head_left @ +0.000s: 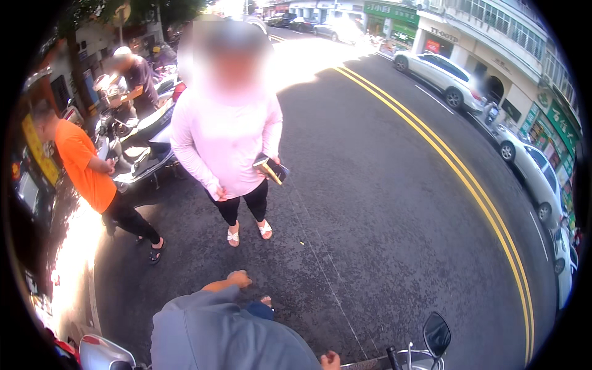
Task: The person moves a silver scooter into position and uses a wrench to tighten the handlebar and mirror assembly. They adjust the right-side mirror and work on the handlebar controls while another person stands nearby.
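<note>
At the bottom, my left hand (pixel 240 278) reaches out from my grey sleeve (pixel 197 320) over the road, fingers curled, with nothing visible in them. My right hand (pixel 330 361) is half cut off at the lower edge, fingers bent near a scooter's handlebar (pixel 394 357); what they hold, if anything, is hidden. Beyond my hands, facing me, stands a person in a pink top (pixel 228 142), holding a dark rectangular item with a yellow edge (pixel 271 169).
A person in orange (pixel 83 163) stands at left; another (pixel 139 83) is beside parked scooters (pixel 139 142). The road (pixel 394 216) has double yellow lines, with parked cars (pixel 438 77) and shopfronts (pixel 555 129) across it. A mirror (pixel 436 334) rises at lower right.
</note>
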Demonstrator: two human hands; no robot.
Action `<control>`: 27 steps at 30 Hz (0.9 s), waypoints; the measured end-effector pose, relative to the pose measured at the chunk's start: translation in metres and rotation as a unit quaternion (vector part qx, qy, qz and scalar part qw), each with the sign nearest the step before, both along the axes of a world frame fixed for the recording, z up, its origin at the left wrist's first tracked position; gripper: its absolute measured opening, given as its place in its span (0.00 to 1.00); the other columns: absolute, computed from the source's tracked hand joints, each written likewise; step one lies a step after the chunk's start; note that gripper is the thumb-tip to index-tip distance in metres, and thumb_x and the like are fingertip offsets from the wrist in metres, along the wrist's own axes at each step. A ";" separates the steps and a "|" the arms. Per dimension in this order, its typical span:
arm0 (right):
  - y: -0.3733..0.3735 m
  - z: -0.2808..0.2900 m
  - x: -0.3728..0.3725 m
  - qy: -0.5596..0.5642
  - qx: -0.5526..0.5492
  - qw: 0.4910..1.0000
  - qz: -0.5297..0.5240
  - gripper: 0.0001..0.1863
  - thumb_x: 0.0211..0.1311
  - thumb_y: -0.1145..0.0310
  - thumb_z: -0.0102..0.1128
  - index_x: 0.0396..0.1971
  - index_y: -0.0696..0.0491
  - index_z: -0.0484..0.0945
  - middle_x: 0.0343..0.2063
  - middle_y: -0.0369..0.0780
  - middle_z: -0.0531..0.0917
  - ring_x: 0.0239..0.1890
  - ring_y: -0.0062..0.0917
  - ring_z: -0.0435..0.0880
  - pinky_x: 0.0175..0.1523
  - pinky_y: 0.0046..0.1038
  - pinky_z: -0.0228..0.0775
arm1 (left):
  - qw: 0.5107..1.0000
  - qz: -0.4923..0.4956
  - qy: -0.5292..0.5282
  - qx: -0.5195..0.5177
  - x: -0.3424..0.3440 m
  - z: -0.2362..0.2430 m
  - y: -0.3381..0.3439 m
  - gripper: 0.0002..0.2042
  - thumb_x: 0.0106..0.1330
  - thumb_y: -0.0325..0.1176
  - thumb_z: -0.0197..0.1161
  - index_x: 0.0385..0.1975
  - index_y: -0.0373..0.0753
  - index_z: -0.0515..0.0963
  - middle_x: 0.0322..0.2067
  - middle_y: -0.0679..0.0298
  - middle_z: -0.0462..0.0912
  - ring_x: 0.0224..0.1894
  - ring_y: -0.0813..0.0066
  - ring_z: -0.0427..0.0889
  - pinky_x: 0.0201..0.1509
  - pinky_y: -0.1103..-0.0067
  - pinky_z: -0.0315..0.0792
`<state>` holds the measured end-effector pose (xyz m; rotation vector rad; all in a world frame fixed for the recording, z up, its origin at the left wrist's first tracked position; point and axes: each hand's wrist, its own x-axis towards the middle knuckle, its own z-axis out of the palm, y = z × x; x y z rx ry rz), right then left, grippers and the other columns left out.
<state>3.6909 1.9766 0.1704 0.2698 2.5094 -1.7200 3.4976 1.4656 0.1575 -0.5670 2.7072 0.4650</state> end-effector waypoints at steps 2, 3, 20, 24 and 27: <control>-0.007 0.024 -0.073 0.010 -0.026 0.999 0.039 0.21 0.67 0.62 0.64 0.55 0.57 0.77 0.47 0.45 0.83 0.50 0.30 0.79 0.55 0.31 0.71 | 0.974 0.201 0.075 -0.078 0.039 0.014 -0.131 0.21 0.58 0.46 0.61 0.45 0.37 0.82 0.49 0.47 0.84 0.53 0.51 0.83 0.55 0.62 0.76; 0.031 0.039 -0.117 0.094 0.006 0.994 -0.045 0.19 0.67 0.63 0.64 0.54 0.56 0.78 0.43 0.42 0.84 0.42 0.28 0.80 0.48 0.29 0.73 | 0.975 0.208 0.035 0.069 -0.026 0.043 -0.083 0.21 0.59 0.46 0.61 0.46 0.36 0.82 0.46 0.48 0.85 0.51 0.52 0.84 0.55 0.64 0.77; -0.076 0.039 -0.538 -0.351 0.007 0.912 0.214 0.13 0.66 0.62 0.60 0.42 0.56 0.80 0.29 0.40 0.83 0.30 0.27 0.81 0.35 0.32 0.76 | 0.731 0.523 -0.030 0.437 0.114 0.067 -0.052 0.18 0.67 0.46 0.64 0.48 0.40 0.80 0.40 0.57 0.86 0.35 0.65 0.85 0.32 0.66 0.79; -0.134 0.077 -0.699 -0.278 0.076 0.926 0.242 0.18 0.67 0.62 0.60 0.49 0.59 0.79 0.31 0.40 0.82 0.31 0.29 0.79 0.37 0.33 0.75 | 0.758 0.560 -0.106 0.317 0.067 0.073 -0.082 0.19 0.69 0.50 0.57 0.40 0.39 0.81 0.26 0.60 0.82 0.24 0.67 0.80 0.29 0.65 0.75; -0.150 0.043 -0.810 -0.289 -0.057 0.939 0.178 0.12 0.67 0.65 0.56 0.45 0.56 0.74 0.30 0.46 0.83 0.23 0.36 0.83 0.24 0.40 0.76 | 0.694 0.629 0.297 0.185 -0.078 0.100 -0.128 0.16 0.65 0.46 0.59 0.29 0.39 0.83 0.21 0.65 0.82 0.24 0.69 0.82 0.30 0.72 0.75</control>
